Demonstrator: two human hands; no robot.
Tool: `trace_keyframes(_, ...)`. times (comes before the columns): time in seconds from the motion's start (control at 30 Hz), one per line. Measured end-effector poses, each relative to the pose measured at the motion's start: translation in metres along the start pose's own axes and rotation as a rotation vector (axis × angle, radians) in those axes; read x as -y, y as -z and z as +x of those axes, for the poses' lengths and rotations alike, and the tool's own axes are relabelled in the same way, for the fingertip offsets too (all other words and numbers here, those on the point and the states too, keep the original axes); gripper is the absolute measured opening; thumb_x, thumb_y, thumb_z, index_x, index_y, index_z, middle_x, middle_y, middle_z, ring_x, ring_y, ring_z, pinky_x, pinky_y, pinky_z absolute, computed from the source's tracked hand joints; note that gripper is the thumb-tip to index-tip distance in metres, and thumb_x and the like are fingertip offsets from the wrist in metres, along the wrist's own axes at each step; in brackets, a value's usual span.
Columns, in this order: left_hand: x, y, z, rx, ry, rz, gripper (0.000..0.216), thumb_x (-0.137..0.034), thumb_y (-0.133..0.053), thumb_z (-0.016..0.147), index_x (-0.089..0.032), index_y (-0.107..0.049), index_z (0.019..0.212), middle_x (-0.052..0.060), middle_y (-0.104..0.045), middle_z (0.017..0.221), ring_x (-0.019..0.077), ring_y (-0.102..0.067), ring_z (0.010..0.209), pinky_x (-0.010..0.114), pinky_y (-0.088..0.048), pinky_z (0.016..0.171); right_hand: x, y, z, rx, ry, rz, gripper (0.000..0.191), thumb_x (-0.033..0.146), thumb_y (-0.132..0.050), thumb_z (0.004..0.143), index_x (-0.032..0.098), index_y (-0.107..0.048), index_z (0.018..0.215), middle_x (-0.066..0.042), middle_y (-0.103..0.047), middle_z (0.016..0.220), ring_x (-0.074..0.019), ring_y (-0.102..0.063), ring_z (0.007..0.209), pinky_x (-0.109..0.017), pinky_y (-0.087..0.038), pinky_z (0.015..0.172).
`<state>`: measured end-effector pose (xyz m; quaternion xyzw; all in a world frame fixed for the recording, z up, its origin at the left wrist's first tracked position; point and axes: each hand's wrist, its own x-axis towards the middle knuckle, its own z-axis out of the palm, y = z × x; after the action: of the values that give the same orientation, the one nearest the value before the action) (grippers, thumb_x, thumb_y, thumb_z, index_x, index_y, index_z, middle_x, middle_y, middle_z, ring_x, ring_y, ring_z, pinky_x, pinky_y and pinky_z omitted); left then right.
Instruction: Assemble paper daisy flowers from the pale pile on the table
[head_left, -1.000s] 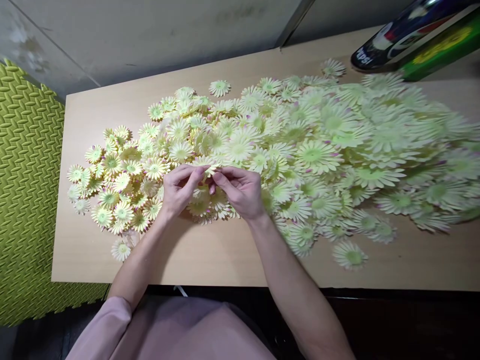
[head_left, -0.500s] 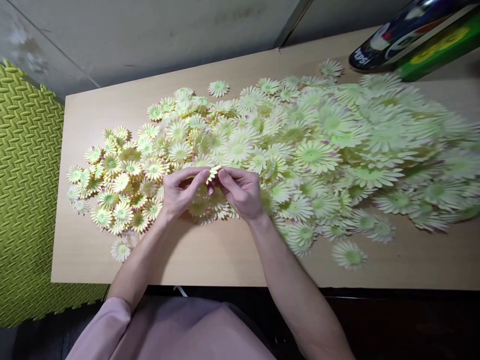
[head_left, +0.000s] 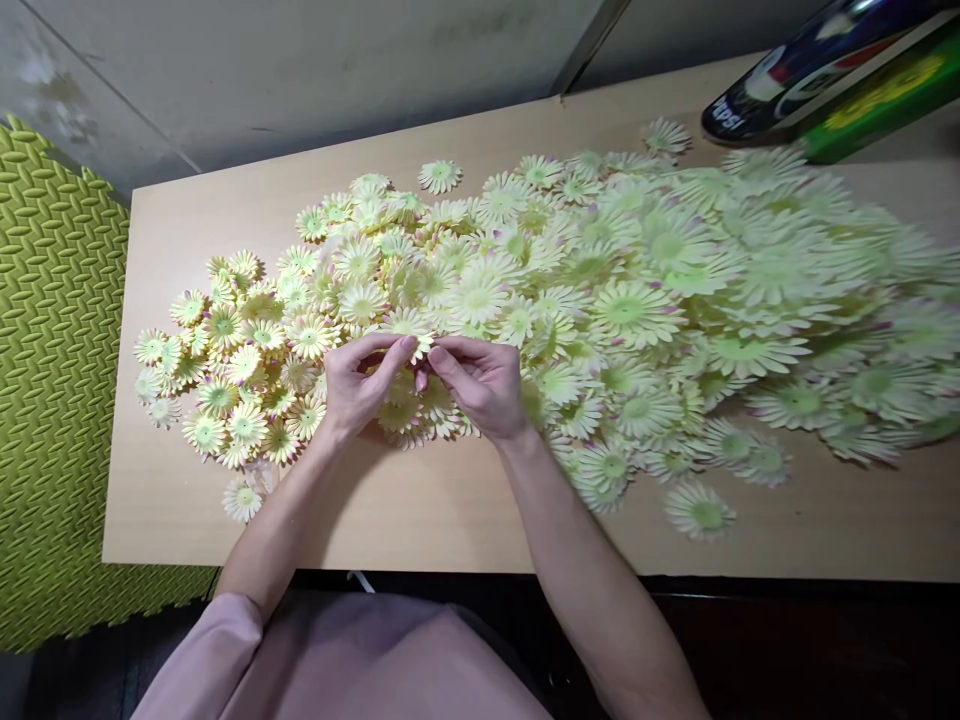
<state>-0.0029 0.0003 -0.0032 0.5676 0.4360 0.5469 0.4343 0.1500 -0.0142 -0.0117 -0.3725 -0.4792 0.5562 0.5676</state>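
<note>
A wide heap of pale yellow-green fabric daisies (head_left: 622,290) covers most of the wooden table (head_left: 420,510). Both of my hands meet over the heap's near edge. My left hand (head_left: 358,382) pinches one small daisy (head_left: 411,328) between thumb and fingers. My right hand (head_left: 480,385) pinches the same daisy from the other side, fingers curled. The daisy is lifted slightly above the others. Smaller, yellower daisies (head_left: 225,370) lie grouped to the left of my hands.
A dark Pepsi bottle (head_left: 795,75) and a green bottle (head_left: 877,105) lie at the table's far right corner. A green foam mat (head_left: 52,380) stands left of the table. A grey wall runs behind. A single daisy (head_left: 701,512) lies near the front edge.
My fingertips have shifted slightly on the daisy, working it between both hands. Hands and heap stay in place.
</note>
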Motion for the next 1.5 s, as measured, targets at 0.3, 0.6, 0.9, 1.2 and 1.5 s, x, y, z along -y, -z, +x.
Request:
trace_keyframes(0.3,-0.005,0.002,0.001,0.063,0.047,0.001,0.034,-0.045,-0.066,0.085,-0.012,-0.072,0.082,0.003,-0.072,0.071,0.0091,-0.065,0.062,0.019,-0.051,0.06,0.003,-0.001,0.0,-0.012,0.03,-0.143,0.013,0.031,-0.067,0.088,0.023,-0.077,0.087,0.0,-0.071,0.067,-0.0131,-0.065,0.057,-0.026,-0.055,0.058)
trace_keyframes(0.6,-0.005,-0.002,-0.001,0.036,0.088,-0.003,0.031,-0.046,-0.067,0.085,-0.017,-0.058,0.081,-0.002,-0.063,0.064,0.005,-0.054,0.052,0.018,-0.041,0.05,0.0,-0.003,0.0,-0.08,0.102,-0.335,0.015,0.026,-0.065,0.086,0.019,-0.072,0.076,0.002,-0.066,0.057,-0.0117,-0.061,0.049,-0.024,-0.05,0.047)
trace_keyframes(0.9,0.008,0.008,0.01,-0.373,0.017,-0.08,0.029,-0.046,-0.065,0.087,-0.019,-0.056,0.082,-0.002,-0.057,0.074,0.0054,-0.052,0.06,0.019,-0.044,0.052,0.0,0.006,0.006,-0.398,0.158,-0.32,0.016,0.032,-0.068,0.083,0.02,-0.07,0.073,0.002,-0.063,0.053,-0.0105,-0.057,0.042,-0.022,-0.046,0.038)
trace_keyframes(1.2,0.007,0.006,0.006,-0.296,-0.292,0.199,0.012,-0.029,-0.074,0.082,-0.02,-0.071,0.089,0.004,-0.068,0.092,0.01,-0.06,0.078,0.02,-0.044,0.051,-0.001,-0.004,0.004,-0.369,0.157,-0.354,0.017,0.03,-0.065,0.085,0.02,-0.07,0.072,0.002,-0.061,0.051,-0.0108,-0.056,0.043,-0.023,-0.044,0.04)
trace_keyframes(1.5,0.005,-0.001,0.004,0.018,-0.35,0.182,0.013,-0.023,-0.071,0.084,-0.021,-0.078,0.094,0.007,-0.078,0.093,0.0167,-0.071,0.089,0.035,-0.058,0.085,0.0,-0.002,0.001,-0.116,0.117,-0.265,0.017,0.033,-0.063,0.089,0.021,-0.073,0.082,0.001,-0.064,0.06,-0.0139,-0.06,0.054,-0.028,-0.052,0.052)
